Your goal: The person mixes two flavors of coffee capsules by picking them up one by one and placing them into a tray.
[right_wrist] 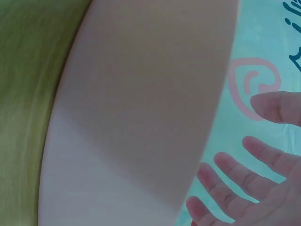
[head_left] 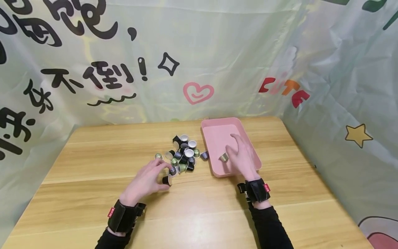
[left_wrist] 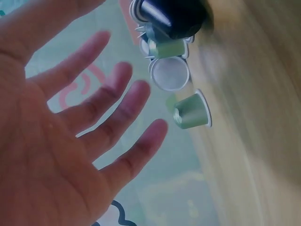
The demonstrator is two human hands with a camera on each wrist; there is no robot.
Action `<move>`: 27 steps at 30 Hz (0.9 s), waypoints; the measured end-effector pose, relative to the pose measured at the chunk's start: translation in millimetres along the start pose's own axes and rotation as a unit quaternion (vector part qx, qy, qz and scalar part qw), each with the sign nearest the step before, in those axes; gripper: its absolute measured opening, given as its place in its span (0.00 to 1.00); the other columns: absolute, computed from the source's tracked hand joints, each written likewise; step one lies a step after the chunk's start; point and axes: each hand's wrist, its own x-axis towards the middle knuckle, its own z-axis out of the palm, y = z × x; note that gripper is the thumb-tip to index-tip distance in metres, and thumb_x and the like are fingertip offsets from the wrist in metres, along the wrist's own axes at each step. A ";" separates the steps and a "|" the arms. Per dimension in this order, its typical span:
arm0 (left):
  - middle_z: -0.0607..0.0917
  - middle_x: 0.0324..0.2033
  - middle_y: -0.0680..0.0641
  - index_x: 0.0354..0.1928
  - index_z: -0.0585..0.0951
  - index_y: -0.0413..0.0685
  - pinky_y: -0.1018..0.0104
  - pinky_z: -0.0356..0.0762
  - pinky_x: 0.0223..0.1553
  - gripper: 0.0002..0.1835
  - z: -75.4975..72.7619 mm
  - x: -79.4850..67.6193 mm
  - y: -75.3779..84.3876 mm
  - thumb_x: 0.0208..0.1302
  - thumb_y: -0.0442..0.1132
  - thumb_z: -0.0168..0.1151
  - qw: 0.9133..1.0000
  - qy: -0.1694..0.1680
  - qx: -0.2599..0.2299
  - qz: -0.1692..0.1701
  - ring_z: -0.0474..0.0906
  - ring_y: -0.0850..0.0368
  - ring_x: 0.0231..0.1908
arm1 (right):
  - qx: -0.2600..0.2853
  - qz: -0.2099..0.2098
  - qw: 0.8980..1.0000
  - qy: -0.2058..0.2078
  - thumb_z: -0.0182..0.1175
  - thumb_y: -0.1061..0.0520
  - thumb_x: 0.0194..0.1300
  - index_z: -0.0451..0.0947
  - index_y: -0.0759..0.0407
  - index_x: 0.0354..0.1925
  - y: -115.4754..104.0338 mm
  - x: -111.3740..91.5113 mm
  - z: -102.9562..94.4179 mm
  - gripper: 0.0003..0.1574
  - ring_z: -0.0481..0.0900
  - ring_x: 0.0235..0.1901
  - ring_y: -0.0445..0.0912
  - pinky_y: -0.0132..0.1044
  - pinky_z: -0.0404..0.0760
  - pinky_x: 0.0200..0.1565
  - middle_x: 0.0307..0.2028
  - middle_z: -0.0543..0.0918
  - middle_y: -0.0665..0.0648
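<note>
Coffee capsules in black, green and dark blue lie in a loose heap (head_left: 186, 154) on the wooden table. My left hand (head_left: 146, 180) is at the heap's near left side, thumb and forefinger spread around a black capsule (head_left: 167, 180). In the left wrist view its other fingers (left_wrist: 136, 148) are loosely extended, near a green capsule (left_wrist: 193, 112). Over the pink tray (head_left: 217, 173) is my right hand (head_left: 242, 159), fingers apart and holding nothing. A gold-green capsule (head_left: 224, 157) shows against the tray floor, just left of that hand's thumb.
A dark blue capsule (head_left: 204, 155) lies between the heap and the tray's left wall. Behind the table hangs a printed cloth (head_left: 155, 100), and another stretch of it (head_left: 335, 103) runs along the right edge.
</note>
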 end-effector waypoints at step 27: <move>0.81 0.38 0.54 0.40 0.86 0.51 0.58 0.83 0.47 0.14 13.8 -1.6 -9.8 0.52 0.28 0.74 0.999 -0.043 -0.003 0.019 0.78 0.59 0.41 | 0.007 -0.002 1.000 -0.027 0.60 0.54 0.70 0.69 0.62 0.68 1.1 -1.2 6.2 0.32 0.69 0.69 0.62 0.60 0.66 0.71 0.69 0.71 0.68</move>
